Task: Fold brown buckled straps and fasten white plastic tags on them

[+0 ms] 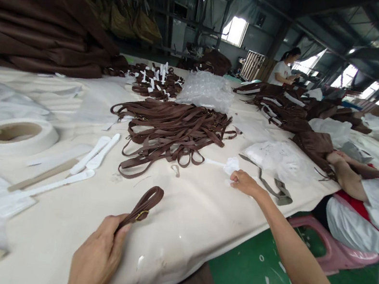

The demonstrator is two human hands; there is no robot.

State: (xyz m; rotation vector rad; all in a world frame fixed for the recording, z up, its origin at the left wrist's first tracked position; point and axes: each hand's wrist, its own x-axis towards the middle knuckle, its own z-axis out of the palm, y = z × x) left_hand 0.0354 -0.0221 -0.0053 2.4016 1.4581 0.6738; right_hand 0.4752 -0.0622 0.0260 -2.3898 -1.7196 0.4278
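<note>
My left hand (98, 255) is closed round a folded brown strap (145, 204) with a small brass buckle, held just above the cream table cover (176, 218). My right hand (244, 182) reaches out to the right and pinches a small white piece of foam or paper (231, 165) lying on the table. Just beyond both hands lies a loose pile of brown straps (173, 127).
A white tape roll (15, 133) and white strips (93, 159) lie at left. Clear bags (206, 90), wrapped straps (156, 82) and brown fabric stacks (36, 31) sit farther back. A seated person's arm (350, 175) rests at the right edge; another person (283, 70) stands far off.
</note>
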